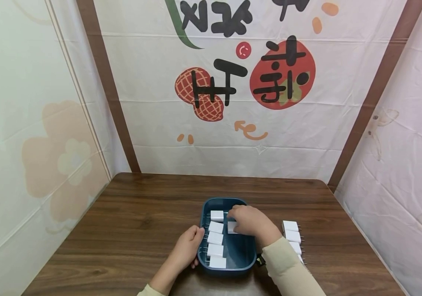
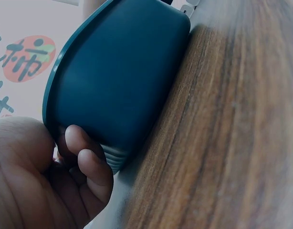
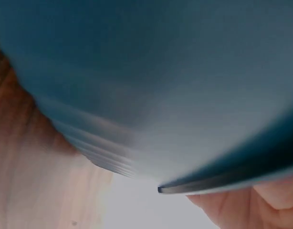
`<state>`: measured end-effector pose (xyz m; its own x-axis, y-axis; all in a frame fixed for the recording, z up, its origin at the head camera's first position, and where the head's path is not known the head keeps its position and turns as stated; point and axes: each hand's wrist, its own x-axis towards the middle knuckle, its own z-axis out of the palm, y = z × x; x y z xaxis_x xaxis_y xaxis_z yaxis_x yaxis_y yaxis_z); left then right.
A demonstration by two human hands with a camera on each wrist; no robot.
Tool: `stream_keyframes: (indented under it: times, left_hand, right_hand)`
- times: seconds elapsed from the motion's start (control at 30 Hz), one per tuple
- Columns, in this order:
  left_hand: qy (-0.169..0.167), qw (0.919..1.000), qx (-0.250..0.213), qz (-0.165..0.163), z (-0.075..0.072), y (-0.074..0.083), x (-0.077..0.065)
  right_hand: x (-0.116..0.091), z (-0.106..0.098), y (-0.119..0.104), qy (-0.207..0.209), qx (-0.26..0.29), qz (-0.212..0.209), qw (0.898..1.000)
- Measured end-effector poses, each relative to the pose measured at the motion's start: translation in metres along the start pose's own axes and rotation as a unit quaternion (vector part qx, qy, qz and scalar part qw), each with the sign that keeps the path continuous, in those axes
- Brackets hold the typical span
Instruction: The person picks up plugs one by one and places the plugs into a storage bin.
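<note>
A right sleeve (image 1: 288, 263), pale and long, reaches up from the bottom edge in the foreground, with the cuff of a matching left sleeve (image 1: 149, 291) at the same edge. At far left, a whitish side curtain (image 1: 7, 185) carries a large peach-toned flower print (image 1: 74, 162). Next to it spreads a brown wood-grain table (image 1: 140, 213). A person's left hand (image 1: 187, 248) grips the near-left side of a dark blue bin (image 1: 239, 250), thumb along the rim and fingers curled against the outer wall, as the left wrist view shows. Inside the bin, five white plugs (image 1: 215, 238) stand in a column along the left wall, their prongs pointing left. Behind the table hangs a back curtain (image 1: 151, 123) printed with black characters, peanuts and a round red fruit. The right hand (image 1: 249, 222) dips into the far right part of the bin, fingers bent down over a partly covered white plug (image 1: 231, 227); whether they pinch it cannot be told, and the right wrist view is mostly filled by the bin's blurred outer wall. Right of the bin, a row of white plugs (image 1: 292, 236) lies on the table, prongs pointing right, its near end partly hidden by the right sleeve. A pale right curtain (image 1: 399, 164) closes the scene.
</note>
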<state>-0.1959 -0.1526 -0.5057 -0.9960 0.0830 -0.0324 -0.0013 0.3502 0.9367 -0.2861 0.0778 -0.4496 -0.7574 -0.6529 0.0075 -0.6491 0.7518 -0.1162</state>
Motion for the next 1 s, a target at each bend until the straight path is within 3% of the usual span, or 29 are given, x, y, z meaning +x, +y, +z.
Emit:
stream_keyframes:
  times: [0.63, 0.87, 1.0]
  left_hand:
    - [-0.001, 1.0000, 0.004, -0.007, 0.001, 0.002, 0.001]
    - [-0.001, 1.0000, 0.004, -0.009, 0.001, 0.002, 0.000]
    - [-0.001, 1.0000, 0.003, -0.009, 0.001, 0.002, 0.000]
  right_hand:
    - [-0.019, -0.032, 0.018, 0.036, 0.040, 0.023, 0.998]
    - [-0.033, -0.044, 0.039, 0.051, 0.095, 0.071, 0.992]
    - [-0.039, -0.051, 0.048, 0.045, 0.100, 0.098, 0.989]
